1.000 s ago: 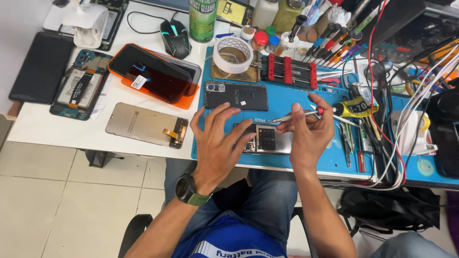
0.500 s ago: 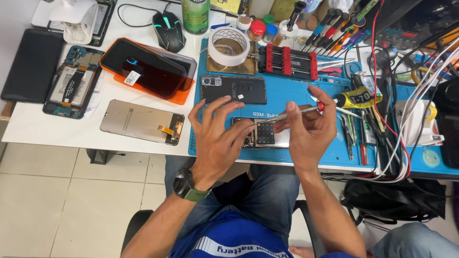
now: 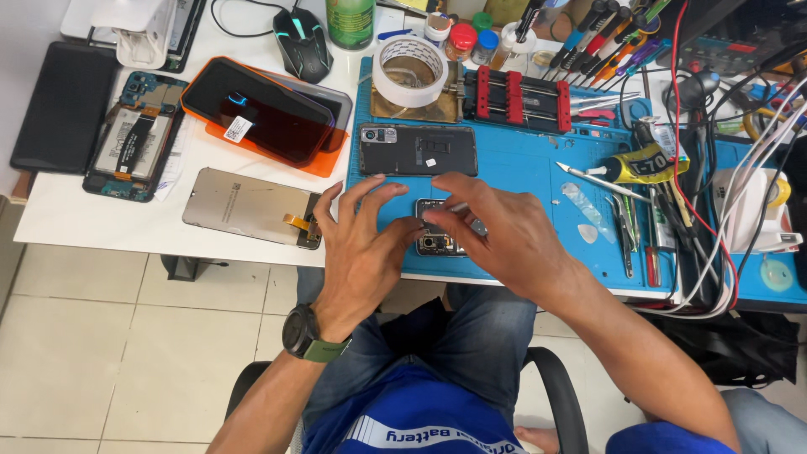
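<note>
Head view: right hand (image 3: 513, 240), earlier lifted with tweezers (image 3: 464, 212) beside the left hand (image 3: 366, 244), now lowered over the opened phone (image 3: 437, 240) on the blue mat (image 3: 521, 168). Left fingers spread, steadying it; right fingers pinching the tweezers. Looks like close work inside the phone resuming.

Phone-repair workshop: blue mat (image 3: 521, 172), screwdrivers (image 3: 601, 34)

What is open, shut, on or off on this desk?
Opened phone: back off, insides showing, under both hands.
Left hand: fingers spread, resting on it.
Right hand: pinching a thin metal tool.
Back cover: taken off, lying flat.
Second phone: open too.
Mouse: lit.
Tape roll: lying flat.
</note>
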